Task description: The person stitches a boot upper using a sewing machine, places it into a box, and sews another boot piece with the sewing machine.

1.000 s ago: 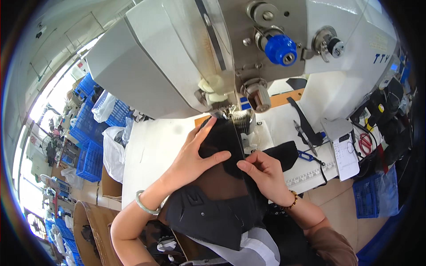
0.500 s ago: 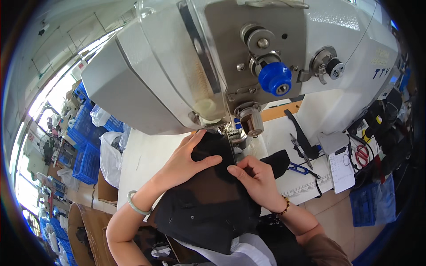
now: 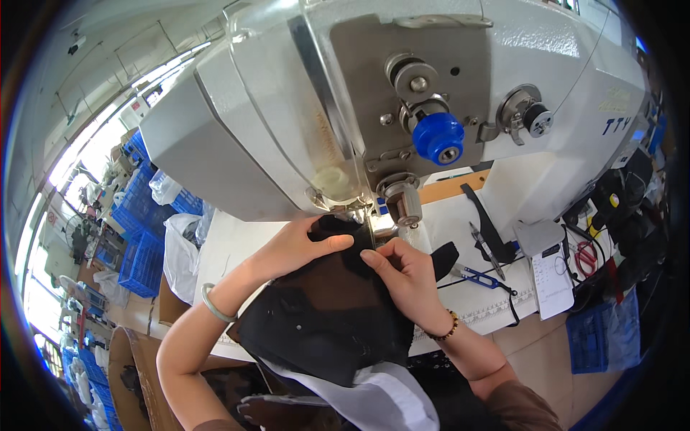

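Observation:
Black fabric with a sheer brown-black panel stretches from below the sewing machine's needle area toward me. My left hand, with a pale bangle at its wrist, rests along the left edge of the fabric's far end. Its thumb is stretched out over the cloth; the fingertips are partly hidden by a raised black fold. On the right edge my right hand pinches the fabric between thumb and curled fingers, close in front of the presser area. White cloth hangs from the near end.
The sewing machine head looms over the work. Right of my hand lie thread snips, a pen, a black strip and a notepad. Red-handled scissors lie farther right. Blue crates stand at left.
Both hands have shifted slightly to the left, along with the fabric's near part. My right hand has moved a little farther up the edge. The fabric's far end is now bunched up.

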### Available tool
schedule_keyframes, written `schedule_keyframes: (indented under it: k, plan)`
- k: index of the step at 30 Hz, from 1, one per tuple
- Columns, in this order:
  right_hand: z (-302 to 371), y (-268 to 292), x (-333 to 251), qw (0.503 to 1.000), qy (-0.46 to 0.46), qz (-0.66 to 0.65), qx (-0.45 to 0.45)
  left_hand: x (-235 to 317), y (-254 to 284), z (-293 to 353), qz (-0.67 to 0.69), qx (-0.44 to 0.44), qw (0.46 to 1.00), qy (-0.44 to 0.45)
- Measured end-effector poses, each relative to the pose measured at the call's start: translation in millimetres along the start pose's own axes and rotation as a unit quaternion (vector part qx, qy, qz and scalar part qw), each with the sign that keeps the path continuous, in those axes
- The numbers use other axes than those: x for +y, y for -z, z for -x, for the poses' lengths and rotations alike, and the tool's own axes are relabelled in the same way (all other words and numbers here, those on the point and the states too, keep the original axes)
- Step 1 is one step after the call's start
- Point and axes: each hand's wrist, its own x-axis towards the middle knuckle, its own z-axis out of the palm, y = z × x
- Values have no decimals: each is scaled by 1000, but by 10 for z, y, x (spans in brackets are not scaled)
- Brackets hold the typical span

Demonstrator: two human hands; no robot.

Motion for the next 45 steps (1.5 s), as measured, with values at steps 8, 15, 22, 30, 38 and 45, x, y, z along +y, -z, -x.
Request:
schedule_keyframes:
  k: [8,15,22,30,38,45]
  plan:
    - [16,28,0,999,-39,4,-9,124,13,147,-87,-5,996,-14]
    - [-35,217,70,899,-264,-317,-148,22,-45,399,-198,-53,978,47]
    - [17,129,109,960,-165,-200,-107,-67,-38,329,-194,-44,980,23]
    - [7,108,58,992,-54,-83,-73,-95,-68,352,-193,-16,981,7]
    - [-9,47,-2,998,-9,-41,-41,-120,-18,339,-205,-26,978,18]
    - [-127,-26,-27,996,35,77,35,-20,108,169,-150,-55,987,25]
